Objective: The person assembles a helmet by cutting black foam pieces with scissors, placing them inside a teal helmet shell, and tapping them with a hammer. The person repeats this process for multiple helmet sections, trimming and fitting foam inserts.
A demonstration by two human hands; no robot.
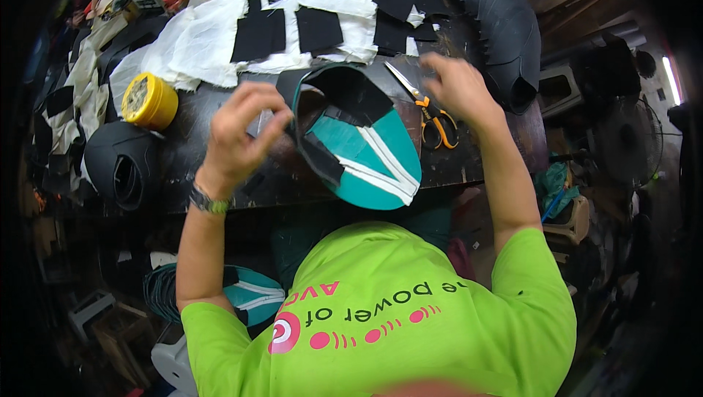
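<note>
1. Hand, left [243,124]: fingers bent, thumb toward them; fingertips just beside the upper's left rim. Whether they grip or touch it cannot be told.
2. Hand, right [463,88]: bare, half-curled, fingers apart, nothing seen in it; well clear of the upper's right side.
3. Teal shoe upper [338,135], landmark: one, between the hands, on the near edge of the dark table [282,177], rounded end toward the wearer.
4. White strips [385,154]: two, laid on the upper, converging at its rounded end. Black lining [357,97]: inside the upper's far wall. Judged done: strips placed, sides closed into a ring. Glued or stitched: cannot tell.
5. Scissors [421,99], orange and black: right of the upper, just beside the right hand, not held.
6. White cloth [201,39] with black patches [320,31]: beyond the upper; patches apart from it, seemingly unused.
7. Yellow tub [165,108] and black rounded piece [117,159]: left of the upper.
8. Nested black uppers [494,20]: beyond the upper, to its right.
9. Similar teal piece [238,297], strips on: below left of the upper, judged at a like stage.
</note>
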